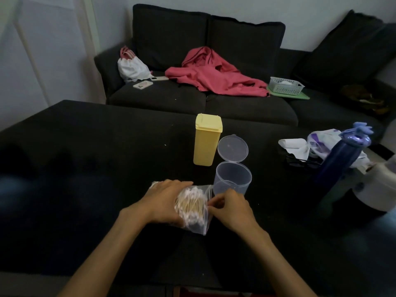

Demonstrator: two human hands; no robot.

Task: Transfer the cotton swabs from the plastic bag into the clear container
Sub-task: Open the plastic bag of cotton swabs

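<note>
Centrally, two hands work a plastic bag [194, 219] of cotton swabs [190, 205] on a dark table [85, 157].
Left hand [165, 202] clasps the bag's left side; right hand [231, 207] pinches its right edge. Clear container [232, 179], hinged lid [233, 148] open, stands just behind; yellow box [206, 139] beyond.

Two hands [165, 202], one bag [197, 219], two containers [232, 179].
</note>
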